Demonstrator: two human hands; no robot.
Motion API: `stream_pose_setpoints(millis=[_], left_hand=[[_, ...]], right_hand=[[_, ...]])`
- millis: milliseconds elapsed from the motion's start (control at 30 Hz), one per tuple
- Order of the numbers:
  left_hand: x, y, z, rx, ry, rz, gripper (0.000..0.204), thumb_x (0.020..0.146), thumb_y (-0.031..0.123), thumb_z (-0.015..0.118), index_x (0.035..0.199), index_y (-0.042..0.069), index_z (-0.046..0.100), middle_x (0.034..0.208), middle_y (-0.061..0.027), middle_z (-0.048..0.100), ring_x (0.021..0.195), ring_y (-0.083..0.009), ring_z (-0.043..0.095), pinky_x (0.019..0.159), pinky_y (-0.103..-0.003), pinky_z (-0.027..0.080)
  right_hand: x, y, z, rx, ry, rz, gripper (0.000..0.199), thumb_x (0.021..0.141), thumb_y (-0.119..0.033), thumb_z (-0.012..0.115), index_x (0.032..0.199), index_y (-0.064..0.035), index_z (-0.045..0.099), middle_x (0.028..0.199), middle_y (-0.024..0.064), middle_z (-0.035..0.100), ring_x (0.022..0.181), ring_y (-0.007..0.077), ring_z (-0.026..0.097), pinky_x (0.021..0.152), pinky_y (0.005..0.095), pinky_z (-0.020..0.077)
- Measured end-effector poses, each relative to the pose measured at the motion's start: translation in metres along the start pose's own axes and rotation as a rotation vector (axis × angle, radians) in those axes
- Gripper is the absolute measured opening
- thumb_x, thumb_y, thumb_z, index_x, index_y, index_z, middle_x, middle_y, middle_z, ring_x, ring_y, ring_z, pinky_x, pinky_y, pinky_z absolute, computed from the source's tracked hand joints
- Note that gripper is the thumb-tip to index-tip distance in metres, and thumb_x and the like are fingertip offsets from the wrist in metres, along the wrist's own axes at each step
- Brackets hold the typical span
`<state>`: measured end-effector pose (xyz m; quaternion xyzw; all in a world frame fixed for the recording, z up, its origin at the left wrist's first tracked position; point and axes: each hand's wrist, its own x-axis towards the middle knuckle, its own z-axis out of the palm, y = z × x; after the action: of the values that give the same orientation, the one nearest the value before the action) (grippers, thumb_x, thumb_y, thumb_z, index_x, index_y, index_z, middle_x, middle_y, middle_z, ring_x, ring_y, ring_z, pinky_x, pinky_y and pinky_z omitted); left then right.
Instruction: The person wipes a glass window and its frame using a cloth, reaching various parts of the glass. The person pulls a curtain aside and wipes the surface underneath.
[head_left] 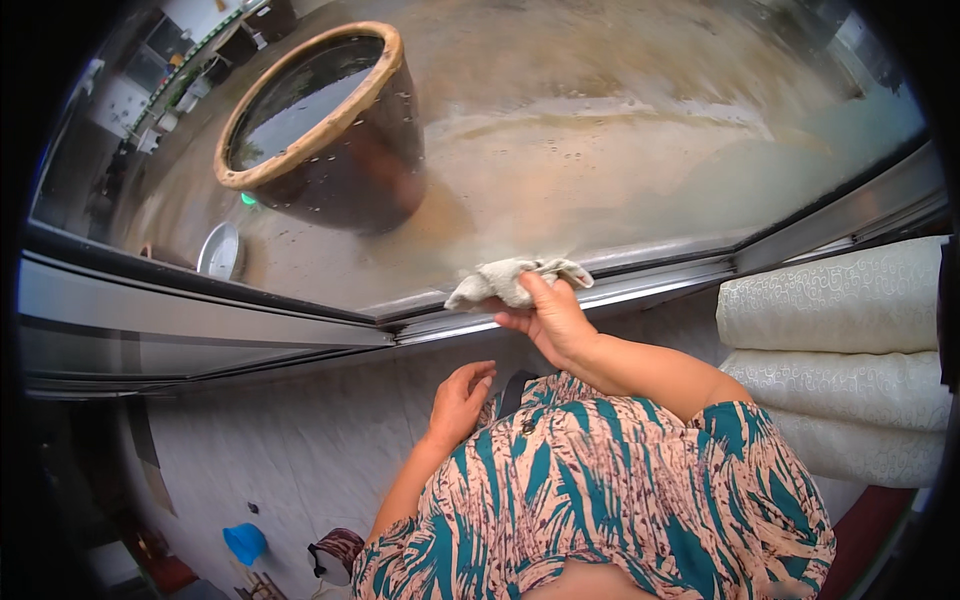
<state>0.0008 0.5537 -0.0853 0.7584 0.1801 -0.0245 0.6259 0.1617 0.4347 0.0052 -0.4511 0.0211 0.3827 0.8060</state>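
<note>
A pale, crumpled cloth (500, 284) is bunched in my right hand (548, 318), with the thumb on top and the other fingers underneath. It lies at the lower edge of a large glass pane (600, 190), just over the metal window frame (660, 287). My left hand (462, 402) is held low in front of my body, its fingers slightly bent and nothing in them. It is away from both the glass and the frame.
Behind the glass stand a big brown water-filled pot (350, 170) and a round metal basin (220, 250) on wet ground. Thick pale patterned cushions (830, 300) are stacked at my right. A blue tub (245, 542) sits on the tiled floor (270, 450) at the lower left.
</note>
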Motion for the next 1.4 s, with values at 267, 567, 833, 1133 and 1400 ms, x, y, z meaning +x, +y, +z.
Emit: stream_pose_setpoints(millis=[267, 567, 833, 1133, 1400], left_hand=[[-0.039, -0.026, 0.031, -0.031, 0.118, -0.113, 0.026, 0.094, 0.007, 0.056, 0.117, -0.002, 0.063, 0.107, -0.0157, 0.069, 0.098, -0.0195, 0.069, 0.081, -0.028, 0.053], [-0.034, -0.013, 0.023, -0.042, 0.146, -0.089, 0.026, 0.094, 0.008, 0.056, 0.118, -0.002, 0.062, 0.106, -0.0146, 0.070, 0.096, -0.0179, 0.068, 0.080, -0.027, 0.053], [0.010, -0.007, 0.004, 0.118, -0.072, 0.034, 0.026, 0.093, 0.010, 0.057, 0.116, 0.001, 0.064, 0.105, -0.0132, 0.070, 0.096, -0.0198, 0.069, 0.081, -0.030, 0.053], [0.013, -0.008, -0.014, 0.272, -0.209, 0.005, 0.024, 0.093, 0.015, 0.059, 0.114, 0.005, 0.067, 0.099, -0.0119, 0.069, 0.084, -0.0186, 0.067, 0.076, -0.029, 0.052], [0.018, -0.016, -0.018, 0.247, -0.207, -0.081, 0.025, 0.094, 0.017, 0.059, 0.114, 0.005, 0.068, 0.097, -0.0088, 0.070, 0.083, -0.0130, 0.065, 0.076, -0.027, 0.050]], right_hand=[[0.048, 0.052, 0.031, 0.028, -0.237, 0.329, 0.037, 0.096, -0.024, 0.054, 0.121, 0.0037, 0.053, 0.115, 0.0162, 0.062, 0.103, 0.0267, 0.065, 0.080, 0.0356, 0.0593], [0.046, 0.031, 0.017, 0.203, -0.218, 0.279, 0.027, 0.095, -0.021, 0.057, 0.112, 0.0003, 0.058, 0.108, 0.0132, 0.064, 0.096, 0.0245, 0.065, 0.077, 0.0372, 0.0603], [0.009, -0.031, -0.049, 0.163, 0.027, -0.024, 0.023, 0.096, -0.024, 0.055, 0.107, -0.0056, 0.062, 0.102, 0.0078, 0.066, 0.092, 0.0183, 0.065, 0.072, 0.0337, 0.0600], [0.017, -0.056, -0.187, 0.041, 0.600, -0.335, 0.022, 0.091, -0.024, 0.059, 0.101, -0.0043, 0.064, 0.091, 0.0075, 0.068, 0.078, 0.0196, 0.068, 0.061, 0.0324, 0.0581], [0.003, -0.107, -0.071, -0.336, 0.826, -0.994, 0.035, 0.078, -0.023, 0.075, 0.101, -0.0004, 0.063, 0.094, 0.0101, 0.067, 0.085, 0.0179, 0.063, 0.079, 0.0330, 0.0505]])
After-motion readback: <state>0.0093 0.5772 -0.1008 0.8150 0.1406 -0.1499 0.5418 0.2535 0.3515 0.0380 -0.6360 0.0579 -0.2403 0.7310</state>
